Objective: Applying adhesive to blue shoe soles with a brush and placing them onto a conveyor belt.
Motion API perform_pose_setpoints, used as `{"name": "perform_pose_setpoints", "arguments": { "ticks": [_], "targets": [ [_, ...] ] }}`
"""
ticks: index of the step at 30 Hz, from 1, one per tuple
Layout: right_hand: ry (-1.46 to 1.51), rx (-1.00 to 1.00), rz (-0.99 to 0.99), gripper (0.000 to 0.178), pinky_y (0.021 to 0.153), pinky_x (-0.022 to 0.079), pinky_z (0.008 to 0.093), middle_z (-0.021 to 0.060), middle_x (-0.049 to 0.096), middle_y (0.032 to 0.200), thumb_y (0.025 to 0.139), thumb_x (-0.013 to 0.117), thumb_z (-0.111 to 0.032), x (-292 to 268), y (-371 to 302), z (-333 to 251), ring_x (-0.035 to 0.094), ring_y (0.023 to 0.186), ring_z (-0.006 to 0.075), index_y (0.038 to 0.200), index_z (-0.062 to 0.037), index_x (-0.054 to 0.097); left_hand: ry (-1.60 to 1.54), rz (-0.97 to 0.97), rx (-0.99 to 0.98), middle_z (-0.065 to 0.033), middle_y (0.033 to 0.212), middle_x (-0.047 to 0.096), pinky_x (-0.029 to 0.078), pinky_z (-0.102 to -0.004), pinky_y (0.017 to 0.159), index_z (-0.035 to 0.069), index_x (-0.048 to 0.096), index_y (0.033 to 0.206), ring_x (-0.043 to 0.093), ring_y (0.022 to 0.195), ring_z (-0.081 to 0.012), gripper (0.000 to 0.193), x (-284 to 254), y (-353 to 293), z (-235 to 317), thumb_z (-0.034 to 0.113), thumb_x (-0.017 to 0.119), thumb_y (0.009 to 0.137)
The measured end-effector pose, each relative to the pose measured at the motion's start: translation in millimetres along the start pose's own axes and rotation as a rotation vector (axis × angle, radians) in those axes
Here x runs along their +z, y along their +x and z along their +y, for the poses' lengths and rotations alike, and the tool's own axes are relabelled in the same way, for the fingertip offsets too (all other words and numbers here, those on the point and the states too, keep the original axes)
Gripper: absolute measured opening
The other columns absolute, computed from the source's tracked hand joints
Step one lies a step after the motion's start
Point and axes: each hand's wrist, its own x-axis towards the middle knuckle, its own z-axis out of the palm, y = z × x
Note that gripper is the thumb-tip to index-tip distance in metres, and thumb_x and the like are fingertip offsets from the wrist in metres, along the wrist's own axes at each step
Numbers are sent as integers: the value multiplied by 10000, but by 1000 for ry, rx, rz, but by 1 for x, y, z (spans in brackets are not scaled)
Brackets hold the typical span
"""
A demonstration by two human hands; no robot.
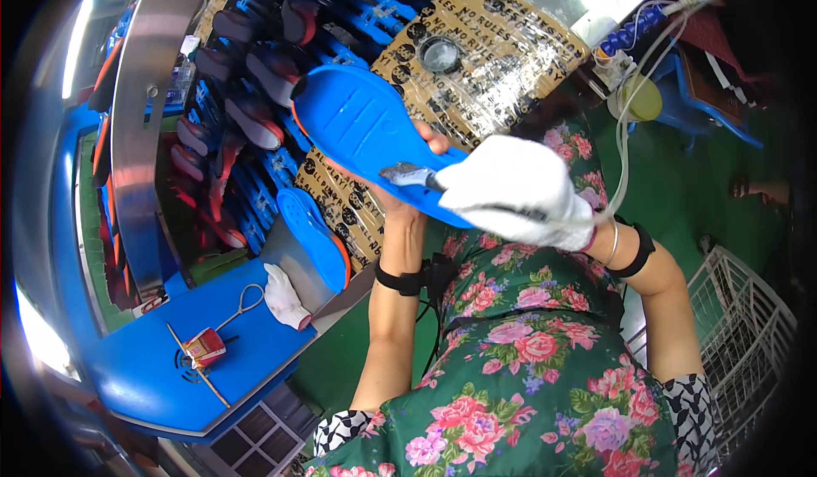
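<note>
My bare left hand (432, 137) grips a large blue shoe sole (353, 124) from beneath and at its edge. The sole is tilted, with its hollow, ribbed inner side up and a red-orange rim at its far left. In a white glove, my right hand (515, 189) is closed round a brush (407, 174). The brush's dark, flat tip lies over the sole near its middle; whether it touches cannot be told. A second blue sole (311, 237) with an orange edge rests to the left of my left forearm.
Dark shoe uppers (255, 119) hang on a blue rack at the far left. A taped cardboard surface (502, 60) bears a small round cup (440, 54). A pale hose (625, 149) runs to my right wrist. On a blue ledge (136, 379) lie a white glove (285, 297) and a red box (204, 347).
</note>
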Motion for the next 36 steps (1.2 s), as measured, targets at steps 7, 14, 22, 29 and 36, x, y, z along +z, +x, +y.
{"name": "perform_pose_setpoints", "arguments": {
  "ticks": [7, 14, 22, 29, 36],
  "targets": [
    [162, 147, 20, 175, 750, 573, 342, 70, 757, 959, 789, 801, -86, -5, -7, 4, 722, 831, 228, 962, -92, 773, -49, -85, 7, -121, 962, 659, 498, -400, 930, -7, 568, 1156, 588, 964, -239, 990, -10, 8, 7, 899, 525, 759],
    [456, 360, 32, 154, 750, 582, 350, 99, 765, 973, 783, 807, -20, -1, -18, 0, 725, 875, 226, 929, -59, 779, -41, -106, -12, -103, 975, 673, 506, -382, 922, 32, 554, 1171, 575, 974, -220, 951, -42, 10, 18, 867, 622, 721],
    [425, 307, -56, 133, 738, 579, 343, 99, 748, 906, 774, 799, -63, -3, -25, 0, 727, 814, 248, 903, -66, 767, -29, 75, -31, -196, 982, 663, 517, -453, 759, 87, 505, 1364, 641, 771, -331, 1077, -31, 22, 26, 950, 453, 722],
    [-6, -61, -128, 294, 742, 581, 364, 102, 744, 1084, 789, 775, -70, -1, -34, 11, 700, 868, 271, 1081, -102, 757, 25, 19, -289, -246, 1041, 653, 571, -470, 657, 38, 438, 1432, 650, 778, -384, 1148, -4, 37, 32, 945, 442, 728],
    [440, 195, -195, 226, 699, 557, 363, 65, 738, 960, 779, 788, -92, -5, -28, 3, 678, 811, 239, 1002, -96, 752, 14, -173, -556, -271, 1101, 657, 590, -496, 685, 2, 416, 1463, 683, 837, -403, 1244, -18, 45, 38, 983, 352, 702]
  ]
}}
